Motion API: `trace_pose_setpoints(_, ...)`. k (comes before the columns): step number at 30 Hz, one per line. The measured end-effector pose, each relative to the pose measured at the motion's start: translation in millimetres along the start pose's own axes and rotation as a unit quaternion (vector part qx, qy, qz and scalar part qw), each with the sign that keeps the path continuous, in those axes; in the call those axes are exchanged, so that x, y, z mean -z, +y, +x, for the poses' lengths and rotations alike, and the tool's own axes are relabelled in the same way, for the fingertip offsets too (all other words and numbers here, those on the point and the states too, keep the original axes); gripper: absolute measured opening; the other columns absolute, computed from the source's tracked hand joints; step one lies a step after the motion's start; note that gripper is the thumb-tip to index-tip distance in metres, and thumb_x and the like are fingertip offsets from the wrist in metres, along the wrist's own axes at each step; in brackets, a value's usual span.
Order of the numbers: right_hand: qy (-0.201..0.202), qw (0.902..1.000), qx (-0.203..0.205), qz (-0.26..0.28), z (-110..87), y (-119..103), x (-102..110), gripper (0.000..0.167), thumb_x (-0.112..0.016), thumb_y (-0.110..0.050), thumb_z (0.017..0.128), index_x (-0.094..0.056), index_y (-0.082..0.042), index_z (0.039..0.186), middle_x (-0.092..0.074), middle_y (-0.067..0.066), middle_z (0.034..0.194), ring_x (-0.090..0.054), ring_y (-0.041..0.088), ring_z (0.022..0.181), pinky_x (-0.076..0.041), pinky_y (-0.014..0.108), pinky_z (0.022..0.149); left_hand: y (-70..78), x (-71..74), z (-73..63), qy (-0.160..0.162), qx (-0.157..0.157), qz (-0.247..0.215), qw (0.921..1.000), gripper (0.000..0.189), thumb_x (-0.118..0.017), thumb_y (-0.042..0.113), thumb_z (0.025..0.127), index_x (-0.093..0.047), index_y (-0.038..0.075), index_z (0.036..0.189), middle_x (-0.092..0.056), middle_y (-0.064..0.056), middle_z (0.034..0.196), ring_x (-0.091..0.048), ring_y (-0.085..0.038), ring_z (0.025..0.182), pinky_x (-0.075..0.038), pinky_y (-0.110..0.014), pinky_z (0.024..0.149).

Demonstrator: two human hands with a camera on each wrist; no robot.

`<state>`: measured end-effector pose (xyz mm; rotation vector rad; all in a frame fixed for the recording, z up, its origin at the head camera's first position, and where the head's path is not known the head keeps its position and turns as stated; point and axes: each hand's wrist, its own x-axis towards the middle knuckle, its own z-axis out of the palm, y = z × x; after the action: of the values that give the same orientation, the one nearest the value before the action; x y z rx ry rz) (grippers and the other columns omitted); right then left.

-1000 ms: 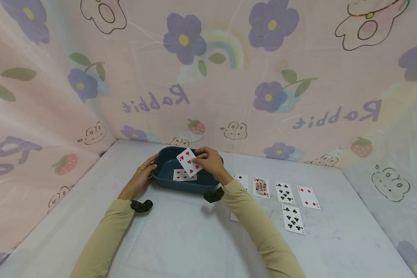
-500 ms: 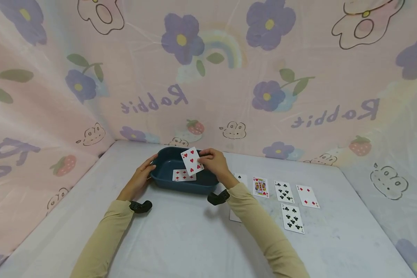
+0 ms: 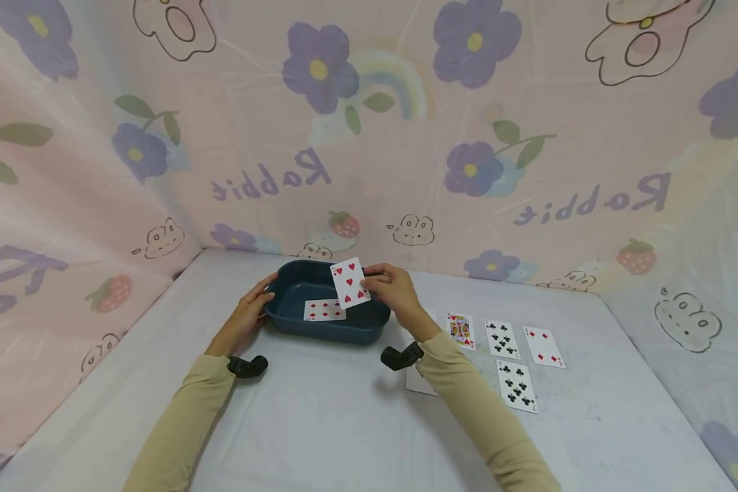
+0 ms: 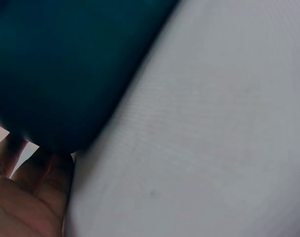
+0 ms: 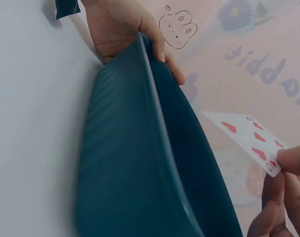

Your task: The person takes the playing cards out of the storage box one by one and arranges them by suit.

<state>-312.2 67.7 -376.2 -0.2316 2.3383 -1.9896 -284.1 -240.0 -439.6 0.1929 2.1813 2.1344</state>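
My left hand (image 3: 246, 311) holds the left end of a dark blue plastic tub (image 3: 320, 330); in the right wrist view its thumb hooks over the tub's rim (image 5: 152, 94). Over the tub's right half, my right hand (image 3: 395, 290) pinches a hearts playing card (image 3: 349, 281) by its lower right edge, tilted and face up. A diamonds card (image 3: 321, 311) lies in the tub, its right end hidden behind the hearts card. The left wrist view shows my left fingers against the tub's outer wall (image 4: 65, 74).
On the white table right of the tub lie a king of hearts (image 3: 460, 331), two clubs cards (image 3: 501, 339) and a diamonds card (image 3: 544, 347). My right forearm partly covers another card (image 3: 419, 383). A patterned curtain (image 3: 369, 171) stands behind.
My right hand has drawn to the right with the hearts card, which has turned more upright and uncovers more of the tub. My left hand has stayed at the tub's end.
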Motion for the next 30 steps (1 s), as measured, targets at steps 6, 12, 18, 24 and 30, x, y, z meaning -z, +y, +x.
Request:
trace_pose_setpoints(6,0.004,0.9997,0.013,0.022,-10.2,-2.9,12.4,0.028,-0.07,-0.007,0.088,-0.065,-0.002,0.115,-0.071,0.008,0.099,-0.064,0.017,0.088,-0.05,0.029,0.075,1.4,-0.3,-1.7,0.0,0.0,0.006,1.0,0.052,-0.033,0.017,0.107,-0.018,0.018,0.157,-0.003,-0.013,0.161,-0.015,-0.039,0.142,-0.019,-0.057,0.109)
trace_pose_setpoints(12,0.004,0.9994,0.023,0.023,-20.5,-2.5,28.3,0.028,-0.069,-0.008,0.089,-0.064,-0.002,0.116,-0.071,0.006,0.097,-0.064,0.016,0.087,-0.05,0.029,0.077,1.4,0.4,-1.8,0.001,0.001,0.001,1.0,0.052,-0.034,0.018,0.107,-0.019,0.018,0.157,-0.004,-0.013,0.161,-0.015,-0.038,0.142,-0.019,-0.056,0.11)
trace_pose_setpoints(18,0.012,0.9996,0.019,0.02,-31.4,-2.1,42.7,0.029,-0.07,-0.01,0.089,-0.063,-0.004,0.116,-0.071,0.006,0.098,-0.066,0.019,0.086,-0.048,0.03,0.074,1.8,1.1,-1.7,-0.006,-0.006,0.003,1.0,0.052,-0.034,0.018,0.107,-0.018,0.018,0.157,-0.003,-0.013,0.161,-0.014,-0.039,0.142,-0.019,-0.056,0.11)
trace_pose_setpoints(24,0.012,0.9996,0.019,0.02,-40.3,-0.8,52.3,0.03,-0.069,-0.009,0.089,-0.062,-0.002,0.118,-0.07,0.005,0.096,-0.064,0.018,0.085,-0.048,0.029,0.073,-0.7,2.1,-0.8,-0.006,-0.003,0.001,1.0,0.052,-0.035,0.019,0.107,-0.019,0.018,0.157,-0.003,-0.012,0.161,-0.014,-0.038,0.142,-0.018,-0.055,0.11)
trace_pose_setpoints(30,0.011,0.999,0.016,0.041,-50.3,-0.6,60.9,0.032,-0.068,-0.008,0.09,-0.059,0.001,0.12,-0.069,0.003,0.092,-0.064,0.018,0.085,-0.049,0.029,0.074,-1.9,2.2,-0.3,-0.006,-0.001,-0.002,1.0,0.052,-0.035,0.019,0.107,-0.019,0.018,0.157,-0.003,-0.013,0.161,-0.013,-0.038,0.142,-0.018,-0.055,0.11)
